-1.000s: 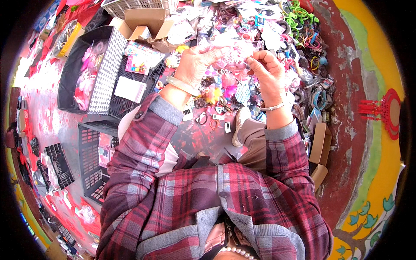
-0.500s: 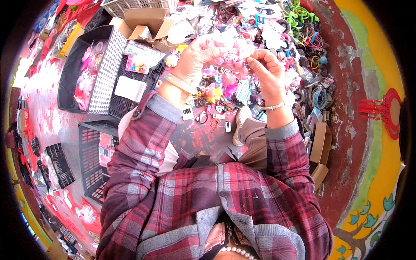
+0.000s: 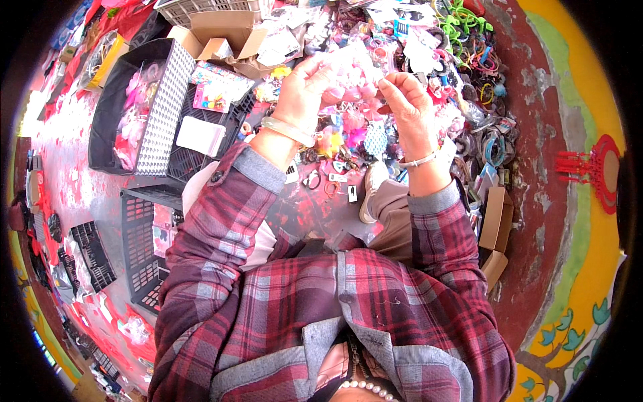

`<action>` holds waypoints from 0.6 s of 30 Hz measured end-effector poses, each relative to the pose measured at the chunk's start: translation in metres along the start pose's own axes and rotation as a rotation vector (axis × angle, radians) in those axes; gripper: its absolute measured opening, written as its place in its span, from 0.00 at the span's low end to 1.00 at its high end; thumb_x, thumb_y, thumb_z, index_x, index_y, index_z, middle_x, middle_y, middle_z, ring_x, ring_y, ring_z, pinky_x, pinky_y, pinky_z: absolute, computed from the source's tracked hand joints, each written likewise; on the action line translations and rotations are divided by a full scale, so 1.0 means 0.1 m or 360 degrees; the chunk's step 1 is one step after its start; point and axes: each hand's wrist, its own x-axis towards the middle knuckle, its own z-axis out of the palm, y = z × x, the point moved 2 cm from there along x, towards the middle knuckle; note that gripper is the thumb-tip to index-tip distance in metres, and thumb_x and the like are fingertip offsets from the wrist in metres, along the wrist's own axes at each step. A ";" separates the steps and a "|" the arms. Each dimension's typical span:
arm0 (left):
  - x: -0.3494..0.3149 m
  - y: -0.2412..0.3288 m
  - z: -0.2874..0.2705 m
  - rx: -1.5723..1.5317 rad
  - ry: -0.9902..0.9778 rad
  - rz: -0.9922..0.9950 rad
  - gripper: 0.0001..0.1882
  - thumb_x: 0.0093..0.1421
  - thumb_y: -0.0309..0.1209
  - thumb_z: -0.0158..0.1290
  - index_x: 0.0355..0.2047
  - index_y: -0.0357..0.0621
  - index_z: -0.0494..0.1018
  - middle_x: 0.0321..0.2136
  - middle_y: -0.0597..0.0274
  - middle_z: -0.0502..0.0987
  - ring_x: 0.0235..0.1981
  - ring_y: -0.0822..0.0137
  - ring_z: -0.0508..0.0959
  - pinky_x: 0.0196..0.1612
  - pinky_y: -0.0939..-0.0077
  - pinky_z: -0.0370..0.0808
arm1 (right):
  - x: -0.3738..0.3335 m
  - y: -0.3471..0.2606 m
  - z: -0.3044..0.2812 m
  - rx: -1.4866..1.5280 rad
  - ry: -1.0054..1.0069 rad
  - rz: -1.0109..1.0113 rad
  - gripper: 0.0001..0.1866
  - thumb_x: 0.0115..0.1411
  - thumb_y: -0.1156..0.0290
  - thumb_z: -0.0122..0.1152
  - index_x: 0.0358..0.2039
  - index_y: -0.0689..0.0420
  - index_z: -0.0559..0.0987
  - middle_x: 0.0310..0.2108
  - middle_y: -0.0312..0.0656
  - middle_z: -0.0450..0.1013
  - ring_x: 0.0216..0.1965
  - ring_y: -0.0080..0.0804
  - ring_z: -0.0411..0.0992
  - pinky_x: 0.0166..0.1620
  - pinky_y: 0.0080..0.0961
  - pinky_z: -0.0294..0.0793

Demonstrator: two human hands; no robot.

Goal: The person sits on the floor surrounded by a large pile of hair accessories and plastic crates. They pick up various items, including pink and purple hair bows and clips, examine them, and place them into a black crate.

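Observation:
A clear plastic bag of pink frilly pieces (image 3: 353, 79) is held up over a heap of hair accessories (image 3: 355, 137). My left hand (image 3: 303, 94), with a pale bangle at the wrist, is closed on the bag's left side; glare washes out its fingertips. At the right edge of the bag, my right hand (image 3: 408, 104) is closed in a pinch of thumb and forefinger. A thin metal bracelet circles that wrist. Beneath the hands lie pink and yellow flower-like pieces and a pale blue beaded one (image 3: 375, 139).
On the left stand a black fabric bin (image 3: 107, 110) holding pink packets, an open cardboard box (image 3: 224, 27) and black plastic crates (image 3: 139, 241). Green headbands (image 3: 462, 23) are piled at the far right. A small brown carton (image 3: 495, 218) stands by my right elbow.
The bag has tilted, its top edge showing higher and its face brighter. My left hand has turned slightly and come a little nearer; my right hand has shifted slightly left.

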 end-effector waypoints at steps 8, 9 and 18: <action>-0.07 0.13 0.10 -0.0227 -0.0391 -0.0305 0.20 0.55 0.27 0.50 0.48 0.38 0.62 0.39 0.58 0.73 0.39 0.67 0.75 0.41 0.73 0.74 | 0.02 -0.02 -0.09 0.0193 0.0090 -0.0111 0.03 0.53 0.76 0.58 0.30 0.58 0.76 0.25 0.30 0.71 0.24 0.14 0.66 0.28 0.11 0.67; -0.08 0.14 0.09 -0.0186 -0.0399 -0.0338 0.21 0.54 0.27 0.51 0.49 0.38 0.62 0.40 0.57 0.73 0.40 0.66 0.75 0.43 0.71 0.74 | 0.03 -0.02 -0.10 0.0187 0.0084 -0.0153 0.03 0.53 0.77 0.58 0.30 0.58 0.75 0.25 0.31 0.71 0.24 0.13 0.66 0.28 0.10 0.67; -0.05 0.10 0.06 -0.0108 -0.0498 -0.0471 0.26 0.51 0.29 0.54 0.50 0.34 0.62 0.41 0.54 0.73 0.41 0.63 0.75 0.44 0.69 0.73 | 0.05 0.00 -0.18 -0.0208 -0.0012 -0.0433 0.02 0.53 0.80 0.56 0.29 0.60 0.74 0.23 0.29 0.70 0.25 0.12 0.65 0.28 0.09 0.63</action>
